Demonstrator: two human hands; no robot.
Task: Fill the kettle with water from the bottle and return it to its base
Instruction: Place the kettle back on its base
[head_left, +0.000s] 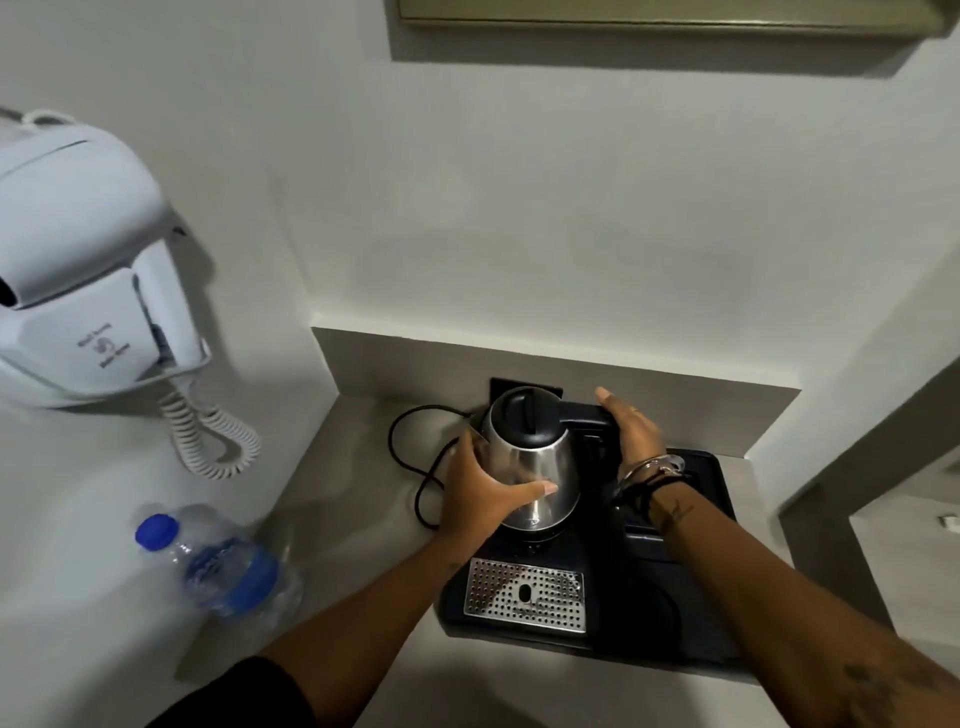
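A steel kettle (540, 457) with a black lid stands upright on its base (535, 540), at the back of a black tray (701, 582). The lid is closed. My left hand (483, 493) wraps around the kettle's left side, thumb across the steel front. My right hand (631, 431) grips the black handle on the kettle's right. A clear plastic water bottle (223, 566) with a blue cap and blue label stands at the lower left, capped, apart from both hands.
A white wall-mounted hair dryer (88, 270) with a coiled cord hangs at the left. The kettle's black power cord (410, 462) loops on the counter left of the tray. A perforated metal drip grate (524, 592) sits at the tray's front. Walls close in behind and left.
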